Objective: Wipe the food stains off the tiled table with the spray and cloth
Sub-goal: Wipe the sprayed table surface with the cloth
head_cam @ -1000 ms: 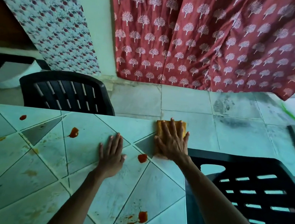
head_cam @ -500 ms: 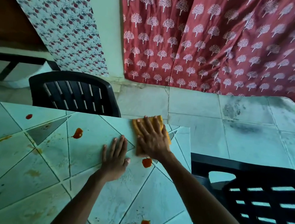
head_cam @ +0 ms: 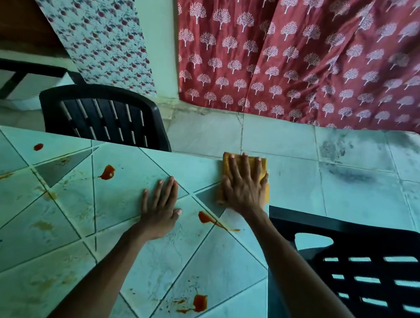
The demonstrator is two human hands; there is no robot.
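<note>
Folded orange cloth (head_cam: 262, 168), lying at the far right corner of the pale tiled table (head_cam: 37, 243), pinned flat beneath the right hand (head_cam: 244, 189). That hand is fully opened, fingers spread and straight, palm pressing down; it grips nothing. The left hand (head_cam: 161, 210) lies likewise flat on bare tile to the left, fingers straight and close together, holding nothing.

Judged from its folds, the cloth is light, soft and limp. It should bunch or slip under a loose touch, so broad palm pressure over its middle, as shown, probably suits it better than a pinch at one corner. Glazed tile is likely slick, more so if wetted.

Edges: the cloth's far and right sides lie at or just past the table's rim, leaving no room for strokes that way. A black slatted plastic chair (head_cam: 373, 282) stands just beside the right edge, and another (head_cam: 104, 115) stands beyond the far edge. Open room lies nearer and leftward. There a smeared red stain (head_cam: 205, 217) sits just nearer than the cloth, a second (head_cam: 199, 302) further toward the near side, and a third (head_cam: 108, 172) further left. No spray bottle is in view.
</note>
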